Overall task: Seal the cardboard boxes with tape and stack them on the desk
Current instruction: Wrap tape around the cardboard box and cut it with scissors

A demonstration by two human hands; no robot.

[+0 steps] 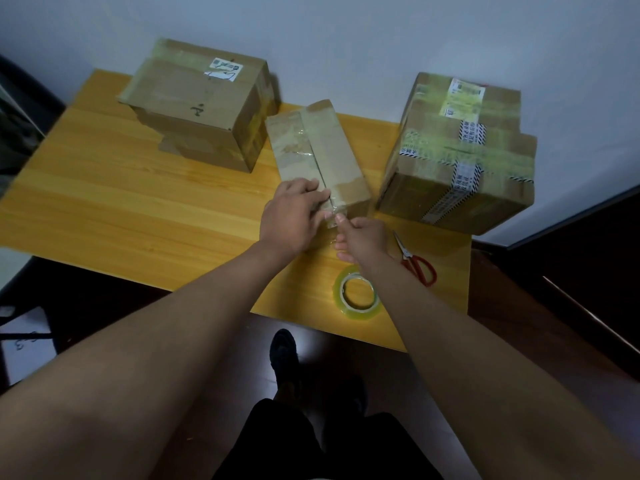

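A long narrow cardboard box (320, 150) lies in the middle of the wooden desk (121, 202), with clear tape running along its top seam. My left hand (294, 216) rests on the box's near end, fingers pressing the tape at the seam. My right hand (360, 237) touches the near end face of the box just below, thumb and fingertips on the clear tape strip hanging there. A roll of clear tape (358, 293) lies flat on the desk near the front edge, under my right forearm.
A large taped box (201, 102) stands at the back left and another large taped box (457, 154) at the right. Red-handled scissors (415, 261) lie right of my right wrist. My legs and a shoe (284, 351) show below the desk edge.
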